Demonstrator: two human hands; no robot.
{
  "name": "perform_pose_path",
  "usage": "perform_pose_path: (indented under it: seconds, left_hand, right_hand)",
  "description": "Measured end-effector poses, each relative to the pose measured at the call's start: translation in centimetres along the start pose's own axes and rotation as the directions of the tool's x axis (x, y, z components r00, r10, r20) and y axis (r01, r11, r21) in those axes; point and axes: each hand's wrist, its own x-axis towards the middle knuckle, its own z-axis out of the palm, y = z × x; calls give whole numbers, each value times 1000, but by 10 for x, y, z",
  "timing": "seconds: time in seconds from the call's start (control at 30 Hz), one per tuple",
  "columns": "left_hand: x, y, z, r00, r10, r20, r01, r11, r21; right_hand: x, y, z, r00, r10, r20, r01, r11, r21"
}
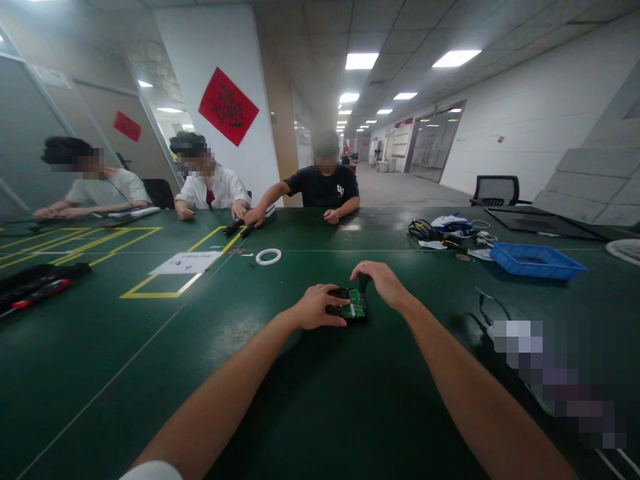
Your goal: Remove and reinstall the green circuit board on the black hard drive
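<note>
A small black device with a green circuit board (353, 307) lies on the dark green table (320, 400) in front of me. My left hand (317, 308) is closed around its left side and holds it down. My right hand (383, 280) hovers over its right end with the fingers curled round a dark upright tool whose tip meets the device. The tool is mostly hidden by the hand.
A blue tray (535, 260) and a tangle of cables (440, 230) sit to the right. A white tape ring (269, 256), a paper sheet (187, 263) and yellow floor-style markings lie to the left. Three people sit across the table. Black tools (35, 283) lie far left.
</note>
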Motion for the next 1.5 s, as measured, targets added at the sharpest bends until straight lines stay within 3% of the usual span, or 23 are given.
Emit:
perform_pose_path:
  seconds: [0.1, 0.33, 0.9, 1.5]
  left_hand:
    - [0, 0, 0, 1000, 4, -1, -4, 1000, -2]
    - [0, 0, 0, 1000, 4, -2, -4, 1000, 10]
    - [0, -1, 0, 1000, 13, -3, -13, 1000, 7]
    - [0, 0, 0, 1000, 6, -5, -6, 1000, 3]
  right_hand:
    - [-1, -4, -4, 998, 45, 39, -44, 999, -16]
    - [-2, -5, 5, 985, 122, 120, -147, 963, 225]
    - [-2, -2, 5, 971, 186, 152, -233, 886, 401]
    - [-4, -1, 5, 943, 231, 239, -331, 711, 621]
